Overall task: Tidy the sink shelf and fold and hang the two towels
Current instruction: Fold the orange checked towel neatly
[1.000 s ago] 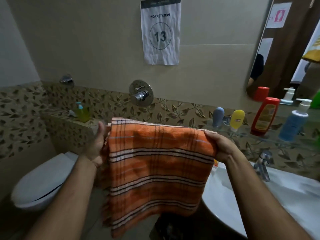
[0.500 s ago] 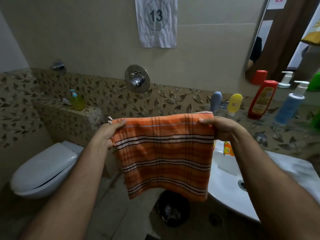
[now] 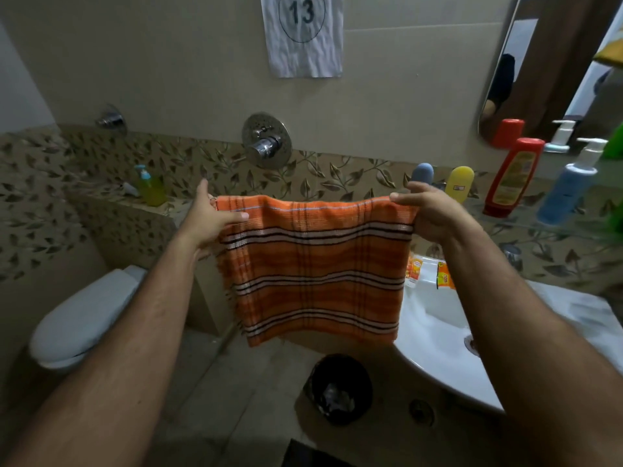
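A paper sheet taped to the wall above the orange striped towel carried a large "13" inside a circle, its top cut off by the frame; no other writing could be read, since the labels on the red bottle and the yellow tube up and to the right of the towel were too blurred, as were the small orange sachets on the sink rim just beside the towel's right edge. Both bare forearms reached forward and held the towel stretched flat between them by its top corners. The left hand had its thumb laid across the front of the left corner and its fingers behind the cloth, one fingertip pointing up. The right hand pinched the right corner with curled fingers, thumb on the top hem. The towel hung in the air in front of the leaf-patterned tiles, below a chrome wall valve. Whether a rail ran behind its top edge could not be told. A grey tube stood partly hidden behind the right hand, and a blue pump bottle stood further right. Below the towel sat a dark bin, its contents unclear.
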`<state>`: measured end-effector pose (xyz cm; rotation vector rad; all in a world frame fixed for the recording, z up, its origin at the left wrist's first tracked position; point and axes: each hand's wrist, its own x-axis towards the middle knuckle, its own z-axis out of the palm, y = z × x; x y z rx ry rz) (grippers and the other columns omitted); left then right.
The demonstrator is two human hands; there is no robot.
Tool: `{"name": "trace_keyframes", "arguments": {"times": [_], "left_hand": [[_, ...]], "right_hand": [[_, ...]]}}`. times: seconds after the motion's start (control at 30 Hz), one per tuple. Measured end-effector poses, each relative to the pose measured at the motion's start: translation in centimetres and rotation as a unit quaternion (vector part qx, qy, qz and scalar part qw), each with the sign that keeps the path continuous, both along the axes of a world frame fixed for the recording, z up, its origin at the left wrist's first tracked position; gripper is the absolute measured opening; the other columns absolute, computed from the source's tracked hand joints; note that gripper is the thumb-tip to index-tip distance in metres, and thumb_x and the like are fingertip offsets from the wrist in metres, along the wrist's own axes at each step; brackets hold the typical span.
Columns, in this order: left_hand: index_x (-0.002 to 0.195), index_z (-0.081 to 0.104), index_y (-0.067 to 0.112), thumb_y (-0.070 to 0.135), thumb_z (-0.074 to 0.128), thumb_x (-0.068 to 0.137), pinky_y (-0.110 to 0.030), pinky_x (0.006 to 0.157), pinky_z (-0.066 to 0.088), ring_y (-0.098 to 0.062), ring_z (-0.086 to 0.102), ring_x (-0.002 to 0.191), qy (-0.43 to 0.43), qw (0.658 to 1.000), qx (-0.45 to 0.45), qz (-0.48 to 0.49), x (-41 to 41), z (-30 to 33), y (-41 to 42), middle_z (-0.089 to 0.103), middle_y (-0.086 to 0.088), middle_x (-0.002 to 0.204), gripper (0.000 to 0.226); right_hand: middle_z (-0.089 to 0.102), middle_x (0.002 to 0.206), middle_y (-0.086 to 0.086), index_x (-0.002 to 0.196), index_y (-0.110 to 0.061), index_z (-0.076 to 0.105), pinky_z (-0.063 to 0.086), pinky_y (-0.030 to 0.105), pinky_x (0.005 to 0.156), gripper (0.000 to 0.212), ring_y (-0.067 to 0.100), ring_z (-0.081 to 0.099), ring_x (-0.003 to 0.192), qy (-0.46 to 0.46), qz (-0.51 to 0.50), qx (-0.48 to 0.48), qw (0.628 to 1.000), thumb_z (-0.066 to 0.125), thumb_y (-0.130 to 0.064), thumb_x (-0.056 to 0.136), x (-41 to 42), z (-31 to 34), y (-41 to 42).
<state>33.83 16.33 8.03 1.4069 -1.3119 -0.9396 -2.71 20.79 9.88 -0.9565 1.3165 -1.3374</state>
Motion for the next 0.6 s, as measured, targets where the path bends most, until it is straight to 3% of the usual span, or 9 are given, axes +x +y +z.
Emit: {"name": "trace_keyframes", "arguments": {"times": [0.07, 0.17, 0.23, 0.33, 0.43, 0.5, 0.6], "left_hand": [[0.155, 0.001, 0.029, 0.004, 0.081, 0.073, -0.049, 0.101, 0.046, -0.029, 0.045, 0.131, -0.106, 0.994, -0.034, -0.011, 0.7, 0.8, 0.1, 0.028, -0.017, 0.155, 0.117], [0.154, 0.012, 0.032, 0.005, 0.080, 0.074, -0.052, 0.105, 0.043, -0.031, 0.046, 0.130, -0.217, 0.973, -0.077, 0.023, 0.9, 1.7, 0.0, 0.037, -0.017, 0.150, 0.109], [0.151, 0.024, 0.032, 0.007, 0.080, 0.074, -0.052, 0.103, 0.045, -0.033, 0.049, 0.128, -0.250, 0.963, -0.089, 0.044, 0.6, 2.0, -0.2, 0.043, -0.016, 0.146, 0.099], [0.142, 0.041, 0.024, 0.010, 0.083, 0.072, -0.046, 0.099, 0.048, -0.031, 0.054, 0.120, -0.220, 0.969, -0.078, 0.080, 0.6, 1.8, -0.9, 0.051, -0.014, 0.137, 0.083], [0.131, 0.051, 0.016, 0.010, 0.082, 0.073, -0.034, 0.085, 0.051, -0.025, 0.058, 0.107, -0.112, 0.987, -0.052, 0.102, 0.3, 1.8, -1.2, 0.054, -0.012, 0.131, 0.066], [0.127, 0.054, 0.014, 0.007, 0.080, 0.076, -0.027, 0.067, 0.049, -0.022, 0.059, 0.096, -0.036, 0.992, -0.035, 0.117, 0.0, 1.7, -1.3, 0.056, -0.013, 0.129, 0.058], [0.125, 0.056, 0.012, 0.003, 0.076, 0.079, -0.023, 0.056, 0.046, -0.021, 0.060, 0.089, 0.034, 0.992, -0.028, 0.115, -0.3, 2.0, -1.2, 0.058, -0.013, 0.124, 0.051]], "right_hand": [[0.053, 0.127, 0.016, 0.149, -0.015, 0.031, 0.057, 0.038, 0.080, 0.078, 0.028, 0.063, 0.106, 0.053, 0.026, -0.036, 0.998, 0.068, 0.004, 0.083, -0.6, 1.0, 0.1], [0.053, 0.131, 0.011, 0.148, -0.021, 0.035, 0.053, 0.040, 0.094, 0.075, 0.025, 0.058, 0.113, 0.298, 0.010, -0.040, 0.954, 0.068, 0.002, 0.085, -0.4, 1.8, 0.8], [0.046, 0.146, 0.012, 0.148, -0.017, 0.035, 0.046, 0.040, 0.103, 0.070, 0.027, 0.050, 0.128, 0.422, -0.004, -0.035, 0.906, 0.068, -0.004, 0.087, 0.0, 1.7, 0.7], [0.045, 0.149, 0.011, 0.147, -0.014, 0.037, 0.042, 0.041, 0.108, 0.067, 0.028, 0.045, 0.135, 0.488, -0.025, -0.033, 0.872, 0.068, -0.009, 0.088, 0.5, 1.5, 0.4], [0.055, 0.137, 0.011, 0.139, -0.013, 0.047, 0.051, 0.042, 0.098, 0.058, 0.024, 0.056, 0.118, 0.463, -0.063, -0.039, 0.883, 0.071, -0.016, 0.086, 0.5, 1.8, 0.3], [0.060, 0.124, 0.009, 0.131, -0.015, 0.055, 0.057, 0.042, 0.088, 0.048, 0.020, 0.062, 0.101, 0.360, -0.060, -0.046, 0.930, 0.073, -0.016, 0.086, 0.3, 2.1, 0.5], [0.067, 0.105, 0.002, 0.115, -0.020, 0.066, 0.056, 0.047, 0.091, 0.026, 0.025, 0.068, 0.100, 0.202, -0.025, -0.054, 0.978, 0.069, -0.016, 0.090, 0.1, 2.2, 1.2]]}}
